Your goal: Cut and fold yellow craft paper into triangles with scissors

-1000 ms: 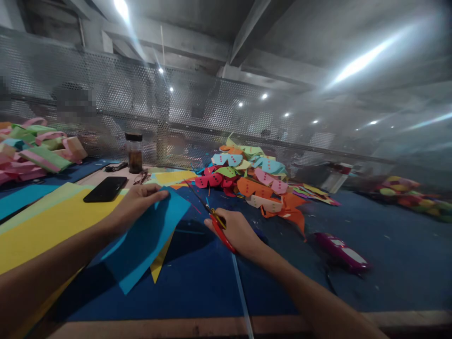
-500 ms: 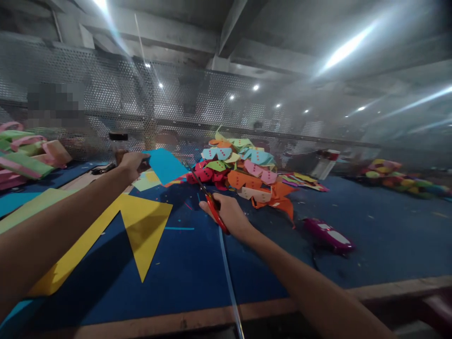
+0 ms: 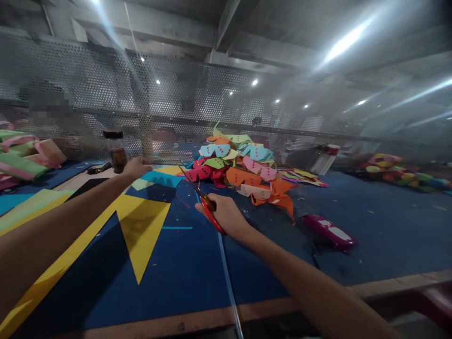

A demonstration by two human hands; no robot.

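My right hand (image 3: pixel 229 214) grips a pair of scissors (image 3: pixel 213 217) by the red handles, blades pointing up and left, with no paper between them. My left hand (image 3: pixel 137 168) reaches forward over a blue sheet (image 3: pixel 163 179), which lies on other coloured pieces. Its fingers look stretched out, and their shadow falls on the sheet. A large yellow piece with a pointed corner (image 3: pixel 143 230) lies under and beside my left forearm. Behind the scissors is a heap of dotted, coloured folded shapes (image 3: pixel 243 165).
A dark-capped jar (image 3: pixel 119 160) stands behind my left hand. Green and pink pieces (image 3: pixel 24 157) are piled at left. At right lie a purple device (image 3: pixel 330 232) and a far colourful heap (image 3: pixel 402 174). A pale strip (image 3: pixel 228 278) crosses the blue tabletop's (image 3: pixel 169 292) front edge.
The blue sheet has gone from raised in my left hand to lying lower on the pieces. My left hand has come away from its edge. The scissors stay in my right hand.
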